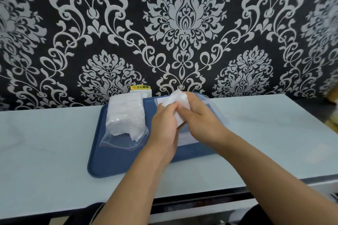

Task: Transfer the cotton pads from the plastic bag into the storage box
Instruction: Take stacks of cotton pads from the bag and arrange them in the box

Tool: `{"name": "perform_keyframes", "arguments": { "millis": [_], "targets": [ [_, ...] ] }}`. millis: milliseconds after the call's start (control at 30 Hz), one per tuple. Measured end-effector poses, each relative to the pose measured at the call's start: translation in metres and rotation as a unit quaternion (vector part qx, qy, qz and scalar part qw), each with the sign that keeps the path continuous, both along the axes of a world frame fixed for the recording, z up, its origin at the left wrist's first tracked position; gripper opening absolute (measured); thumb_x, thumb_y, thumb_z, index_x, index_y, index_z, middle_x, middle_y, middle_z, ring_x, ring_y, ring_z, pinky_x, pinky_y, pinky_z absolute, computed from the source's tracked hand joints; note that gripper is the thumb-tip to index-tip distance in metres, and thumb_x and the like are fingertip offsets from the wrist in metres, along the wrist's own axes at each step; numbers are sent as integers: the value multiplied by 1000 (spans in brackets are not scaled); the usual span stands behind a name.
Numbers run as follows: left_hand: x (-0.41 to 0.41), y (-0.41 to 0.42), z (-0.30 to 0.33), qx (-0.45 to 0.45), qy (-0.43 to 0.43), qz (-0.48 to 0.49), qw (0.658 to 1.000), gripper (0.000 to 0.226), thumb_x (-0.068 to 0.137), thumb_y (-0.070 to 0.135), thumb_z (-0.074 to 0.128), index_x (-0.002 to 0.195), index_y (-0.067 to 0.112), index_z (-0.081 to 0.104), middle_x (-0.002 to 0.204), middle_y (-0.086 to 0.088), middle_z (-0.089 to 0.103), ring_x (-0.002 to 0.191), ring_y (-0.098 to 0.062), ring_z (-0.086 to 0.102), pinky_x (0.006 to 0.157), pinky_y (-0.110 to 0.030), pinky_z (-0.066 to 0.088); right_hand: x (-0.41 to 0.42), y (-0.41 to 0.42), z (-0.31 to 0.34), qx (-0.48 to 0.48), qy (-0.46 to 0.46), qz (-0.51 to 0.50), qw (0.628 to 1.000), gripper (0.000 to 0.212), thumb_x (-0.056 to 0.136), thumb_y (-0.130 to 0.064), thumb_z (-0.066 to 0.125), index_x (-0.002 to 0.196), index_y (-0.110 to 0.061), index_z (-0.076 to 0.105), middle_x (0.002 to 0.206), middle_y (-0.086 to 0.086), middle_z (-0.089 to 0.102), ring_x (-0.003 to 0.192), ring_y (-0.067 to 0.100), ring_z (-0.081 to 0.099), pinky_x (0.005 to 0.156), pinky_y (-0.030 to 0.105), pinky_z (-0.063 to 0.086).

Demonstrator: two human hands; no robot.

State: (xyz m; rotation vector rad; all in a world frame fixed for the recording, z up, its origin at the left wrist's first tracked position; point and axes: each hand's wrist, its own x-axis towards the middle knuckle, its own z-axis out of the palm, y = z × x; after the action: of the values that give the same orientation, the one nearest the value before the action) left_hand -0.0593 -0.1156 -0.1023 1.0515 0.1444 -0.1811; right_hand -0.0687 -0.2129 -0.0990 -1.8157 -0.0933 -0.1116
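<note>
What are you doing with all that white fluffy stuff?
A person is moving cotton pads from a plastic bag into a clear storage box. Both the left hand and the right hand hold one stack of pads above the box. The bag, with many pads inside, lies beside the box on a blue tray.

cotton pads in hand: I'm seeing a white stack sitting tilted above the storage box, both hands gripping it.
plastic bag: I'm watching it lying clear and open-mouthed left of the box, its mouth facing me, with white pads still filling its far end.
storage box: it's sitting clear, lidless and upright, mostly hidden behind my hands.
</note>
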Motion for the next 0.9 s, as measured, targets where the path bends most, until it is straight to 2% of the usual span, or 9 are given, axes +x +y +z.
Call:
{"name": "perform_keyframes", "arguments": {
  "millis": [133, 200, 300, 400, 467, 533, 633, 767, 900],
  "targets": [
    [8, 6, 5, 19, -17, -69, 997, 28, 95, 3, 49, 122, 8, 58, 118, -18, 69, 96, -25, 68, 81, -38, 57, 4, -24, 12, 31, 66, 25, 997, 20, 94, -10, 65, 113, -10, 68, 96, 3, 75, 85, 11, 70, 72, 22, 57],
    [15, 14, 0, 167, -90, -67, 979, 35, 96, 7, 51, 129, 20, 47, 123, -12, 63, 101, -23, 64, 92, -42, 53, 10, -42, 16, 45, 104, 18, 993, 22, 89, -11, 71, 110, -6, 72, 98, 5, 78, 87, 14, 71, 71, 22, 55],
    [23, 31, -14, 488, -284, -27, 825, 48, 91, 24, 63, 132, 34, 39, 114, 9, 56, 103, -11, 56, 88, -31, 49, 29, -76, 11, -39, 95, -156, 982, 30, 74, -21, 84, 87, 4, 72, 78, 5, 71, 70, 19, 62, 58, 27, 48],
    [25, 41, -23, 604, -329, -68, 723, 33, 89, 41, 66, 119, 29, 59, 111, 12, 63, 106, -10, 56, 91, -34, 50, 43, -85, 5, -198, 112, -225, 947, 50, 65, -27, 88, 50, -11, 42, 56, 1, 40, 54, 18, 36, 51, 27, 28],
    [24, 40, -27, 657, -330, -109, 669, 23, 91, 47, 62, 98, 27, 70, 101, 11, 68, 105, -11, 55, 90, -37, 50, 48, -79, 2, -272, 112, -221, 930, 56, 64, -29, 86, 48, -17, 34, 52, -1, 34, 49, 17, 31, 48, 27, 24],
    [25, 40, -30, 686, -335, -124, 634, 33, 94, 46, 58, 77, 21, 70, 87, 6, 68, 102, -14, 52, 85, -38, 50, 53, -73, -3, -353, 96, -233, 901, 52, 62, -34, 85, 50, -15, 37, 51, -2, 39, 47, 16, 36, 46, 25, 27],
    [31, 42, -34, 687, -335, -126, 633, 46, 92, 37, 54, 57, 9, 58, 71, -4, 62, 90, -19, 52, 77, -41, 53, 57, -70, -12, -448, 92, -241, 856, 45, 63, -37, 82, 59, -14, 44, 60, -1, 49, 58, 20, 51, 48, 24, 31],
    [34, 44, -36, 673, -343, -128, 642, 46, 83, 37, 48, 49, 6, 41, 60, -10, 54, 74, -17, 51, 67, -45, 53, 62, -67, -18, -506, 70, -269, 817, 40, 64, -38, 80, 77, -13, 52, 89, 5, 60, 97, 30, 59, 63, 30, 42],
    [33, 44, -36, 674, -352, -129, 637, 46, 85, 35, 50, 49, 7, 40, 63, -10, 55, 77, -18, 52, 68, -46, 53, 67, -71, -31, -483, 19, -256, 837, 53, 67, -29, 83, 105, -12, 49, 113, 9, 54, 109, 31, 51, 71, 35, 43]
  ]
}}
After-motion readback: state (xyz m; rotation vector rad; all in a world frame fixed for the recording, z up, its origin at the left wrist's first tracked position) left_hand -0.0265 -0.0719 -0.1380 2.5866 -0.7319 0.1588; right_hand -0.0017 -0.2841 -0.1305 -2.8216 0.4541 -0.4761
